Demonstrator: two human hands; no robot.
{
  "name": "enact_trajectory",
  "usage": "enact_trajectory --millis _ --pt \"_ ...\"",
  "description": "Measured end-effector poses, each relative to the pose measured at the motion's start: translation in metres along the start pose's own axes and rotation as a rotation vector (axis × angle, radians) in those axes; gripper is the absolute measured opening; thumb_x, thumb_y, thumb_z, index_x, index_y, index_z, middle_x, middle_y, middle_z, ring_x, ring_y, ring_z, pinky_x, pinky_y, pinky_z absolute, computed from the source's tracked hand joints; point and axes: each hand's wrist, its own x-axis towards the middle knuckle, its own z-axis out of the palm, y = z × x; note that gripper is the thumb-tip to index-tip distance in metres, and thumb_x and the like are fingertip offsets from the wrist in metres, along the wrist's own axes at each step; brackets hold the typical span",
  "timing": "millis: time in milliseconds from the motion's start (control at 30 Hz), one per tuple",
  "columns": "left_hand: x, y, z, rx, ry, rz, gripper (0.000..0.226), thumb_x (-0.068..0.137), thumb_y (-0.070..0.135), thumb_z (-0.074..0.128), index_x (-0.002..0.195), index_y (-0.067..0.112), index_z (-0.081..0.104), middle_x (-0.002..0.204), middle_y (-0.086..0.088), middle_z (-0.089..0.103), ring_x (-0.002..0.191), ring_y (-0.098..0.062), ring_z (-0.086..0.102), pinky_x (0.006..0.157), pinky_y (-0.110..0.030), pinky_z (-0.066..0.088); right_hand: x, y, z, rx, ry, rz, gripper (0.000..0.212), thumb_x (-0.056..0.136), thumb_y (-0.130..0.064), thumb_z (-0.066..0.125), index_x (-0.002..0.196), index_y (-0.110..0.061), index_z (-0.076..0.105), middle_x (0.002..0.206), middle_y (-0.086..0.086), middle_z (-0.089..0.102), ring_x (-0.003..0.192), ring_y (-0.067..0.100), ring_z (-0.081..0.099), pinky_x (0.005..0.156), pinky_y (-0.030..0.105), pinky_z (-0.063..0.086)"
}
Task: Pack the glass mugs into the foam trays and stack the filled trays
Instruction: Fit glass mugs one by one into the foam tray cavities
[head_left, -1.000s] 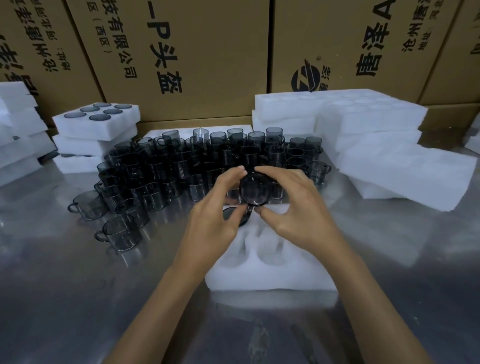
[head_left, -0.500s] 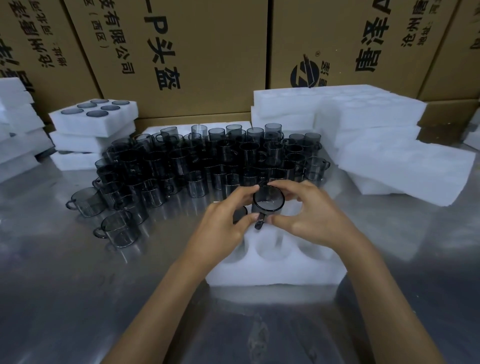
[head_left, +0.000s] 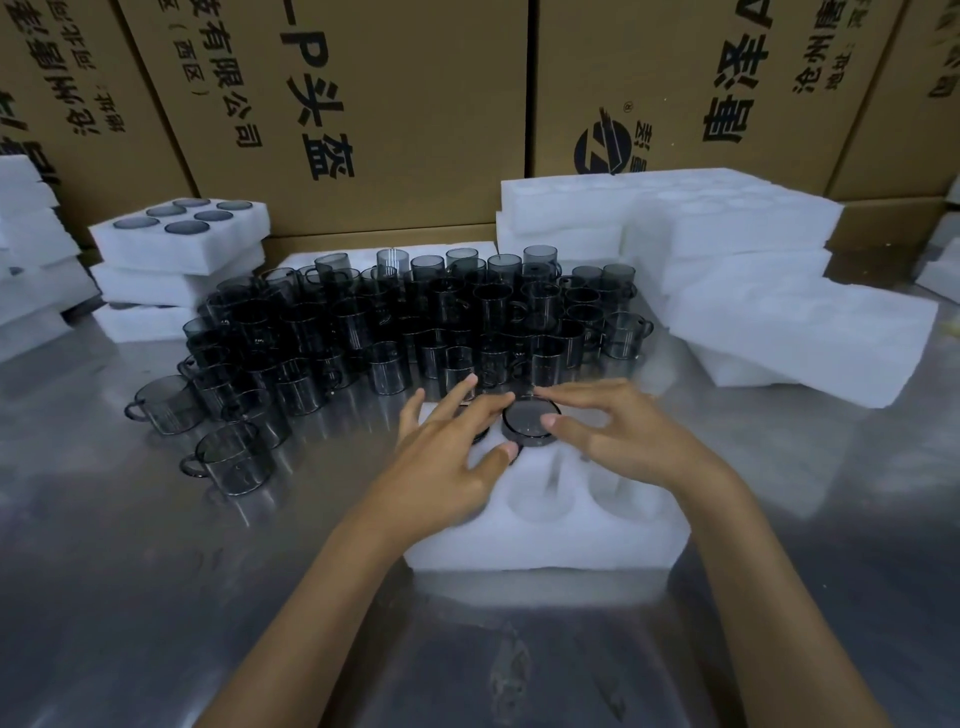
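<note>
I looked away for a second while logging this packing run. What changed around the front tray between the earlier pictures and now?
The mug, held above the foam tray by both hands a second ago, has gone down into a far-row pocket; only its rim shows. Both hands let go: the left hand and right hand now lie with fingers spread, fingertips at the rim. The loose mugs, filled stack and empty trays stayed put.

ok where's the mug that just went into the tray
The mug sits in a far-row pocket of the foam tray at centre, between the left hand and right hand.
</note>
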Motion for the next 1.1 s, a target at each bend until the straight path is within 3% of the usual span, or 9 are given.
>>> enact_trajectory --millis 167,267,467,533,600,700,800,933,1100 --pt "0.001 0.000 0.000 0.087 -0.018 -0.011 0.048 0.100 0.043 0.043 0.147 0.041 0.036 0.156 0.023 0.029 0.143 0.010 -0.011 0.118 -0.041 -0.019 0.000 0.003 0.001 -0.163 -0.072 0.118 0.041 0.088 -0.057 0.061 0.129 -0.056 0.056 0.156 -0.011 0.037 0.149 0.013 0.018 0.122 0.049 0.009" --pt "0.002 0.000 -0.001 0.146 -0.042 -0.047 0.049 0.100 0.048 0.039 0.148 0.045 0.034 0.160 0.025 0.010 0.148 -0.002 -0.014 0.117 -0.046 -0.018 0.002 0.004 0.005 -0.060 -0.052 0.139 0.046 0.087 -0.052 0.066 0.131 -0.051 0.057 0.157 -0.006 0.036 0.150 0.015 0.018 0.121 0.047 0.018" --pt "-0.001 -0.004 -0.012 -0.013 -0.068 -0.118 0.044 0.103 0.042 0.037 0.148 0.045 0.035 0.161 0.022 0.011 0.150 -0.002 -0.004 0.120 -0.047 -0.009 0.002 0.005 0.007 0.098 0.012 0.164 0.044 0.083 -0.044 0.075 0.125 -0.034 0.065 0.137 -0.008 0.057 0.140 0.013 0.037 0.115 0.039 0.035" --pt "-0.004 -0.015 -0.027 0.026 0.122 -0.233 0.045 0.104 0.030 0.038 0.147 0.040 0.037 0.161 0.016 0.024 0.149 -0.007 0.012 0.120 -0.052 0.000 0.002 0.004 0.007 0.122 0.031 0.179 0.037 0.083 -0.041 0.076 0.119 -0.034 0.069 0.132 -0.011 0.060 0.135 0.007 0.041 0.113 0.031 0.036" --pt "-0.009 -0.032 -0.043 0.253 0.303 -0.442 0.051 0.097 0.023 0.042 0.147 0.030 0.037 0.158 0.003 0.031 0.145 -0.021 0.022 0.114 -0.062 0.014 0.004 0.002 0.010 0.242 0.091 0.193 0.019 0.087 -0.030 0.074 0.107 -0.030 0.073 0.117 -0.014 0.066 0.118 -0.003 0.054 0.098 0.015 0.043" --pt "-0.017 -0.052 -0.064 0.417 0.189 -0.883 0.061 0.095 0.037 0.048 0.149 0.020 0.024 0.161 -0.012 0.012 0.147 -0.040 0.009 0.109 -0.071 0.019 0.006 -0.003 0.021 0.434 0.157 0.203 0.014 0.091 -0.014 0.067 0.092 -0.025 0.075 0.095 -0.022 0.069 0.082 -0.022 0.059 0.072 0.000 0.045" --pt "-0.026 -0.069 -0.074 0.333 0.063 -1.070 0.074 0.095 0.047 0.053 0.152 0.020 0.014 0.162 -0.013 -0.002 0.147 -0.046 0.003 0.108 -0.073 0.019 0.007 -0.006 0.027 0.475 0.161 0.212 0.015 0.092 -0.015 0.065 0.092 -0.026 0.076 0.098 -0.021 0.070 0.085 -0.018 0.059 0.066 0.000 0.042" --pt "-0.032 -0.076 -0.081 0.297 0.095 -1.063 0.063 0.092 0.033 0.062 0.140 0.014 0.027 0.144 -0.022 0.026 0.132 -0.048 0.032 0.102 -0.059 0.038 0.007 -0.005 0.023 0.539 0.190 0.231 0.016 0.095 -0.017 0.063 0.091 -0.026 0.076 0.099 -0.021 0.070 0.091 -0.016 0.057 0.068 0.002 0.041" --pt "-0.032 -0.072 -0.082 0.373 0.199 -0.969 0.055 0.087 0.022 0.064 0.130 0.006 0.034 0.132 -0.031 0.043 0.128 -0.043 0.034 0.104 -0.053 0.036 0.005 -0.007 0.024 0.539 0.180 0.230 0.015 0.095 -0.017 0.062 0.096 -0.022 0.076 0.099 -0.021 0.069 0.083 -0.022 0.057 0.064 -0.003 0.040"
